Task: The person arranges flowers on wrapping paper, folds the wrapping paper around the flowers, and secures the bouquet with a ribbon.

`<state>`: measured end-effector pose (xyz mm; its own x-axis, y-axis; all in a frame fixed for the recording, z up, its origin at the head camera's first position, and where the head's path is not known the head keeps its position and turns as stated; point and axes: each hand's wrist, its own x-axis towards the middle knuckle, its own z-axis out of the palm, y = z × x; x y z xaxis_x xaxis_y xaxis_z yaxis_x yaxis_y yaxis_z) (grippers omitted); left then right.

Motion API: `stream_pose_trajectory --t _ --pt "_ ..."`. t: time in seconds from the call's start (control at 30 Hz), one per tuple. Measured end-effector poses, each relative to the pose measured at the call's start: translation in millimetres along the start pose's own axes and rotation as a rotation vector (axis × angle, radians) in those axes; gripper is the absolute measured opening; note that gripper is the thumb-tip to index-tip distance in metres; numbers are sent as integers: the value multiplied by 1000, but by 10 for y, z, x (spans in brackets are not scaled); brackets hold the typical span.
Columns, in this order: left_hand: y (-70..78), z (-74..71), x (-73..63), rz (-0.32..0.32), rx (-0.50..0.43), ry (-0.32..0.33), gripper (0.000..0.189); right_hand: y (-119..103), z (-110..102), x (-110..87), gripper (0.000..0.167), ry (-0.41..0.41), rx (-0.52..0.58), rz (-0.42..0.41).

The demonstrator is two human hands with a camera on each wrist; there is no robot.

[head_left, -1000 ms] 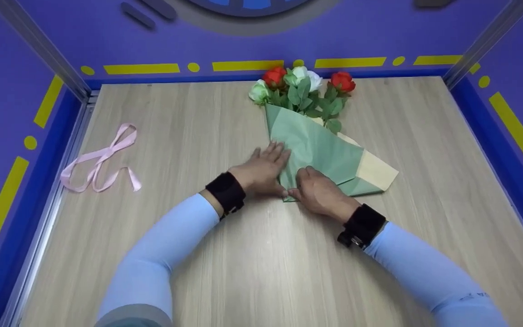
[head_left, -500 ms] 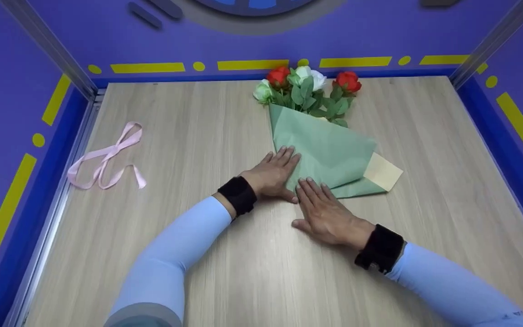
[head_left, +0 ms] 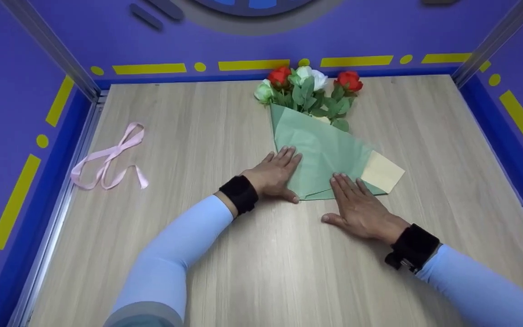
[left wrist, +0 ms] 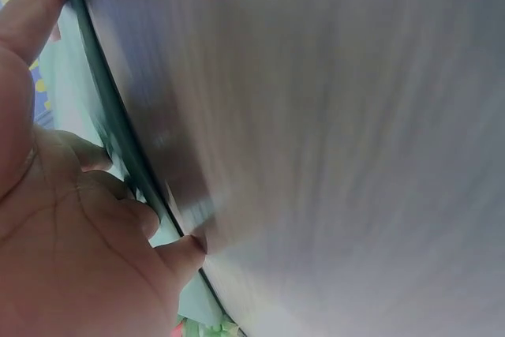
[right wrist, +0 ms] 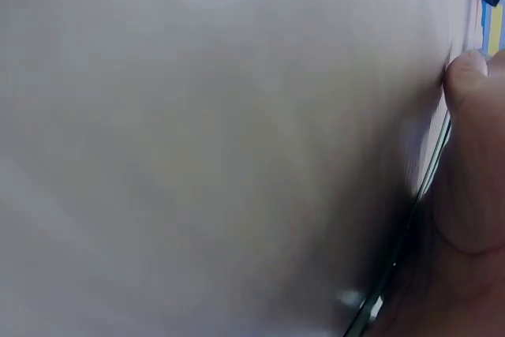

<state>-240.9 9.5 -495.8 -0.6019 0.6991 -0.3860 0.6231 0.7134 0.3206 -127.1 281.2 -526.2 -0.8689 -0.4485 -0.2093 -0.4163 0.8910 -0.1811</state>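
Left hand on the green wrapping paper, grip spread, thumb out by the near corner! Right hand lies along the paper's near fold, fingers straight and close together, thumb out over the bench. The paper sits right of the bench's middle, roses toward the back edge; pink ribbon curls near the left edge.

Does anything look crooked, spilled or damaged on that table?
The green wrapping paper looks lopsided: a cream flap juts out on its right side, with nothing matching on the left. I see no spill or damage.
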Motion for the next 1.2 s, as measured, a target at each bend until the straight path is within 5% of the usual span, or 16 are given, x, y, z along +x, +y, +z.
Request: stream_pose_trajectory --t 0.23,0.47,0.57,0.73,0.9,1.07,1.2 --pt "12 -1 -5 16 -18 12 124 154 -172 -22 99 46 31 161" --pt "7 0 -19 44 -36 40 124 379 -468 206 70 323 251 312" --pt "-9 12 -17 59 -45 65 125 482 -569 365 81 368 409 453" --pt "-35 43 -21 80 -53 97 126 591 -694 545 101 293 670 641" --pt "6 42 -13 86 -2 113 121 632 -692 555 97 286 771 667" --pt "45 23 -11 171 60 103 100 619 -621 572 90 291 827 649" --pt "61 27 6 200 58 74 92 605 -607 606 95 284 1034 642"
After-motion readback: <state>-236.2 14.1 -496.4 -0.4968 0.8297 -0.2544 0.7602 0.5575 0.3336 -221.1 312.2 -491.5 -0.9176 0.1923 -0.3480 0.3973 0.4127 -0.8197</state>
